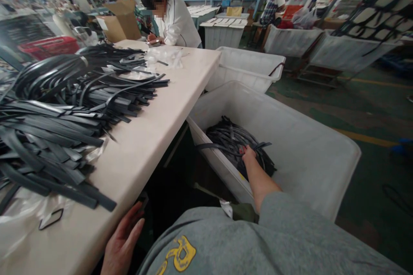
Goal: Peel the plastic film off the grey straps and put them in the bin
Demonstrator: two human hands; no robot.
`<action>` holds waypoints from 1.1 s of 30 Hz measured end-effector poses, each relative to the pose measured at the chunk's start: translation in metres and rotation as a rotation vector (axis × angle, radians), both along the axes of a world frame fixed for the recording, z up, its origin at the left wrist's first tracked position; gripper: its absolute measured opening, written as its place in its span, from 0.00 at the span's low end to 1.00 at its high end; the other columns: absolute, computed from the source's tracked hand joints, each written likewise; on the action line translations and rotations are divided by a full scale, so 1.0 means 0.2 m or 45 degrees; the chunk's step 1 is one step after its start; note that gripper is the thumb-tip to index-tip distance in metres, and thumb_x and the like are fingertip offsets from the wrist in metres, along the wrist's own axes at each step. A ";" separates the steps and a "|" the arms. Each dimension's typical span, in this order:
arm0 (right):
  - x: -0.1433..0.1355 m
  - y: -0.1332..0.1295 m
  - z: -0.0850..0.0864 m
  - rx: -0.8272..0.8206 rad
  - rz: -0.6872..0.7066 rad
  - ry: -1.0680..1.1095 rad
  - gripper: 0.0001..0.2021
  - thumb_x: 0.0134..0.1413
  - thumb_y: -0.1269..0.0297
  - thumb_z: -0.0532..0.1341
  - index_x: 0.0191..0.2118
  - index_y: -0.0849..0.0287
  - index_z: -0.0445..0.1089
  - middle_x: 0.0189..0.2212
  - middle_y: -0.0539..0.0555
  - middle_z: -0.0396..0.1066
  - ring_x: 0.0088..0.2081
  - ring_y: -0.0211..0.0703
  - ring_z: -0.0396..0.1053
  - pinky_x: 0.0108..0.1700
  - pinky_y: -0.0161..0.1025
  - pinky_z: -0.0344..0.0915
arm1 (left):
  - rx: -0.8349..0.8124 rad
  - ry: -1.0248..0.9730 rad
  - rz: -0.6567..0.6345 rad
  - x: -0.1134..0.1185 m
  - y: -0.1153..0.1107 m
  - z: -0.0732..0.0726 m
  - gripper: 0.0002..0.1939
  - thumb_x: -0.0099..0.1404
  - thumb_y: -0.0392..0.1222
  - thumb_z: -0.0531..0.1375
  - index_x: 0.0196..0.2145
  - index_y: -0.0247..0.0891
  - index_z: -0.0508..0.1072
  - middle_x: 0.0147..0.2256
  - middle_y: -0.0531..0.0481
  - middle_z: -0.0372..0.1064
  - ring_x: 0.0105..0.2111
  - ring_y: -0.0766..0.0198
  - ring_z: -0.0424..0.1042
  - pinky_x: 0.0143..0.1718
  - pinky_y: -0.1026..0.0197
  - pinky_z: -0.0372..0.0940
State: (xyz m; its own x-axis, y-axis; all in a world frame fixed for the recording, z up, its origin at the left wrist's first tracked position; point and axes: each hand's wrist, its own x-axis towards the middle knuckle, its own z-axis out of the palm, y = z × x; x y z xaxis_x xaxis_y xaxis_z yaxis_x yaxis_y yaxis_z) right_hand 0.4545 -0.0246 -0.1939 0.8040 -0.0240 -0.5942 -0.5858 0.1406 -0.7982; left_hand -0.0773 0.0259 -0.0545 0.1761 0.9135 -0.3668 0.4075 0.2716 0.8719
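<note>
Down inside the big white plastic bin (309, 146), my right hand (249, 153) is closed around a flat black strip (216, 147). One end of that strip sticks out over the bin's near left wall. Beneath the hand lies a heap of coiled black strips (232, 131). My left hand (122, 240) is empty, its fingers apart, beside the edge of the pale table (167, 124). Piles of black strips (64, 133) cover the table's left side, some bundled in a loop.
A black wire rectangle (50, 219) and clear plastic wrap (22, 223) lie on the near table. Across it, a person in white (180, 21) leans on the far end. A second white bin (248, 64) stands behind mine. A red basket (48, 47) is at left.
</note>
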 end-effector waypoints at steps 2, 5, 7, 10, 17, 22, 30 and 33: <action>0.02 -0.03 -0.04 -0.030 -0.057 0.027 0.16 0.63 0.60 0.60 0.54 0.60 0.67 0.50 0.57 0.69 0.45 0.47 0.71 0.45 0.48 0.72 | -0.011 0.020 -0.026 0.01 -0.01 0.01 0.40 0.48 0.67 0.65 0.53 0.42 0.72 0.55 0.44 0.71 0.57 0.44 0.67 0.60 0.46 0.61; 0.08 -0.07 -0.03 -0.055 -0.124 0.037 0.15 0.63 0.60 0.60 0.53 0.61 0.67 0.49 0.57 0.70 0.44 0.46 0.72 0.44 0.47 0.72 | -0.016 0.030 -0.058 0.03 -0.02 0.03 0.38 0.48 0.67 0.65 0.51 0.42 0.73 0.55 0.45 0.71 0.56 0.44 0.68 0.60 0.46 0.62; 0.15 -0.10 0.02 -0.066 -0.165 0.018 0.15 0.63 0.60 0.60 0.53 0.61 0.67 0.48 0.57 0.70 0.44 0.45 0.72 0.43 0.47 0.73 | -0.014 0.034 -0.054 0.04 -0.02 0.03 0.37 0.48 0.67 0.65 0.50 0.43 0.74 0.55 0.46 0.72 0.56 0.44 0.68 0.59 0.45 0.62; 0.27 -0.16 0.13 -0.086 -0.245 -0.035 0.16 0.63 0.60 0.60 0.53 0.61 0.67 0.50 0.57 0.69 0.45 0.46 0.72 0.44 0.48 0.72 | -0.021 0.039 -0.049 0.04 -0.03 0.03 0.37 0.47 0.68 0.65 0.50 0.43 0.74 0.55 0.45 0.71 0.55 0.43 0.69 0.59 0.44 0.62; 0.28 -0.25 0.35 0.007 -0.168 -0.146 0.15 0.64 0.58 0.59 0.52 0.61 0.67 0.45 0.56 0.71 0.39 0.42 0.72 0.38 0.42 0.73 | -0.070 0.007 -0.063 0.03 -0.04 0.00 0.39 0.47 0.68 0.65 0.51 0.42 0.73 0.56 0.44 0.70 0.56 0.44 0.68 0.59 0.45 0.62; 0.01 -0.11 0.50 0.286 0.334 -0.245 0.25 0.68 0.45 0.47 0.45 0.62 0.69 0.28 0.49 0.70 0.16 0.27 0.54 0.19 0.28 0.58 | -0.070 -0.030 -0.101 0.04 -0.04 0.00 0.38 0.49 0.67 0.65 0.52 0.41 0.72 0.55 0.42 0.70 0.55 0.44 0.69 0.60 0.44 0.61; -0.74 0.24 0.78 0.653 1.504 -0.323 0.40 0.53 0.27 0.44 0.36 0.63 0.74 0.17 0.51 0.70 0.10 0.27 0.43 0.14 0.30 0.49 | 0.002 -0.145 -0.154 0.06 -0.07 0.04 0.33 0.57 0.62 0.61 0.54 0.40 0.71 0.56 0.42 0.70 0.52 0.51 0.72 0.58 0.50 0.63; -1.03 0.30 0.83 0.690 1.820 -0.340 0.34 0.52 0.31 0.52 0.32 0.63 0.73 0.15 0.50 0.69 0.11 0.27 0.46 0.15 0.29 0.49 | 0.060 -0.197 -0.132 0.06 -0.09 0.07 0.30 0.59 0.59 0.61 0.54 0.40 0.71 0.54 0.42 0.71 0.51 0.51 0.72 0.57 0.50 0.64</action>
